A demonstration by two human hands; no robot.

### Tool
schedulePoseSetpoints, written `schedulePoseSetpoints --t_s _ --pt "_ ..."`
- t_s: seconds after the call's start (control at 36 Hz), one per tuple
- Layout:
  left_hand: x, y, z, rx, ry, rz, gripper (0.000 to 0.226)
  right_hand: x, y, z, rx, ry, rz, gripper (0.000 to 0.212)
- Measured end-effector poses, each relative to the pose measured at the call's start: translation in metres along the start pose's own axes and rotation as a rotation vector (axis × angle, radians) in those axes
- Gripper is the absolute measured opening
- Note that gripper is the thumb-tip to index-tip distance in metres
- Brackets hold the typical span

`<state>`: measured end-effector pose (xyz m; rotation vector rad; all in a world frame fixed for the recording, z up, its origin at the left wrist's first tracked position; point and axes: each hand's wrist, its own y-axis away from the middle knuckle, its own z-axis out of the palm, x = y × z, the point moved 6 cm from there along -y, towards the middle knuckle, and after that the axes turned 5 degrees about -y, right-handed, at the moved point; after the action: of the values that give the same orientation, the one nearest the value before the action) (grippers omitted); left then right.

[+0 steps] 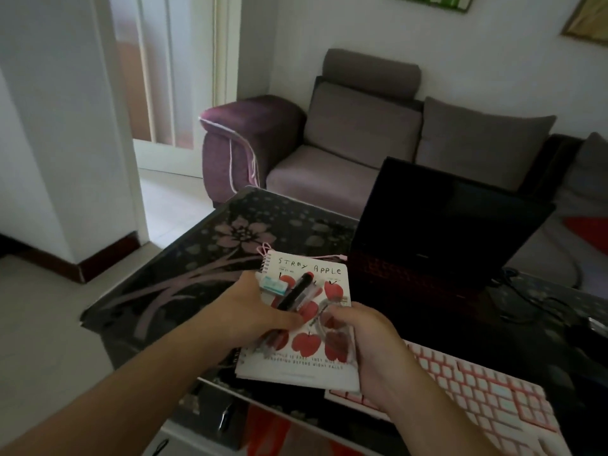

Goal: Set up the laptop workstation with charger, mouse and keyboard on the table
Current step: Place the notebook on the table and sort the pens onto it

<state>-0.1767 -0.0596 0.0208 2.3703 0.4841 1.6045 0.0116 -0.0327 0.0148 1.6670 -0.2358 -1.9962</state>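
An open black laptop (pixel 437 232) with a dark screen stands on the dark flower-patterned glass table (pixel 204 258). A pink-and-white keyboard (pixel 487 393) lies in front of it at the near right. Left of the laptop I hold a spiral notebook with red apples (pixel 306 343) above the table. My right hand (pixel 371 350) grips its right edge together with a clear round object. My left hand (pixel 250 311) presses several pens (pixel 296 292) and a small white eraser (pixel 273 285) onto its cover. Black cables (pixel 539 301) run right of the laptop. I see no mouse.
A purple-grey sofa (pixel 362 143) stands behind the table. A pink cord (pixel 263 250) lies at the notebook's far edge. A lower shelf under the table holds dark and orange items (pixel 263 429). Tiled floor (pixel 49 324) and a doorway are at the left.
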Motion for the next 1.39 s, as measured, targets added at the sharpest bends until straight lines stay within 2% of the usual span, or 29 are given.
schedulePoseSetpoints --t_s 0.03,0.14,0.19,0.31,0.33,0.39,0.44,0.47,0.5,0.58,0.67,0.81,0.89,0.97,1.08,1.19,1.25,1.31,1.39 --pt "0.002 0.001 0.002 -0.01 -0.015 0.002 0.081 0.001 0.001 0.0 -0.017 -0.018 -0.009 0.024" --pt "0.021 0.011 0.009 -0.094 -0.007 0.107 0.041 -0.001 0.003 -0.006 -0.018 -0.028 -0.052 0.023" --pt "0.026 0.011 0.008 -0.085 0.073 0.108 0.043 -0.006 0.004 -0.013 -0.002 -0.025 -0.069 0.022" --pt "0.018 0.0 0.002 0.0 0.347 -0.024 0.048 -0.016 0.002 -0.032 0.035 -0.012 -0.1 0.021" --pt "0.016 -0.003 0.0 0.039 0.352 -0.036 0.045 -0.019 0.001 -0.036 0.045 -0.011 -0.105 0.021" --pt "0.007 -0.015 -0.004 0.155 0.187 -0.033 0.031 -0.023 -0.001 -0.044 0.062 -0.006 -0.111 0.021" --pt "-0.004 -0.035 -0.008 0.285 -0.193 -0.002 0.016 -0.026 -0.003 -0.05 0.076 -0.001 -0.116 0.021" --pt "-0.007 -0.042 -0.008 0.324 -0.356 -0.004 0.018 -0.027 -0.004 -0.053 0.081 0.002 -0.118 0.021" --pt "-0.01 -0.049 -0.006 0.354 -0.47 -0.011 0.03 -0.028 -0.004 -0.055 0.083 0.006 -0.12 0.02" --pt "-0.011 -0.064 0.001 0.403 -0.638 -0.074 0.061 -0.029 -0.005 -0.06 0.082 0.016 -0.12 0.019" --pt "0.0 -0.08 0.007 0.433 -0.8 -0.056 0.061 -0.03 -0.006 -0.063 0.079 0.017 -0.116 0.019" --pt "0.008 -0.119 0.006 0.412 -0.692 -0.001 0.035 -0.031 -0.011 -0.069 0.083 0.023 -0.113 0.018" --pt "0.017 -0.13 -0.011 0.408 -0.711 0.031 0.017 -0.034 -0.015 -0.069 0.083 0.01 -0.108 0.018" --pt "0.028 -0.138 -0.029 0.385 -0.652 0.041 0.023 -0.038 -0.02 -0.067 0.081 0.005 -0.112 0.019" --pt "0.023 -0.148 -0.028 0.3 -0.294 -0.089 0.024 -0.041 -0.025 -0.063 0.078 0.013 -0.118 0.018" --pt "0.03 -0.156 -0.014 0.258 -0.016 -0.026 0.014 -0.042 -0.029 -0.061 0.08 0.022 -0.114 0.018" --pt "0.041 -0.154 -0.003 0.201 0.012 0.057 0.008 -0.041 -0.031 -0.061 0.083 0.016 -0.111 0.018" --pt "0.048 -0.15 0.005 0.166 0.015 0.112 0.016 -0.04 -0.032 -0.061 0.087 0.011 -0.109 0.019" --pt "0.044 -0.148 0.004 0.228 -0.072 0.137 0.018 -0.038 -0.033 -0.06 0.086 0.004 -0.109 0.019"
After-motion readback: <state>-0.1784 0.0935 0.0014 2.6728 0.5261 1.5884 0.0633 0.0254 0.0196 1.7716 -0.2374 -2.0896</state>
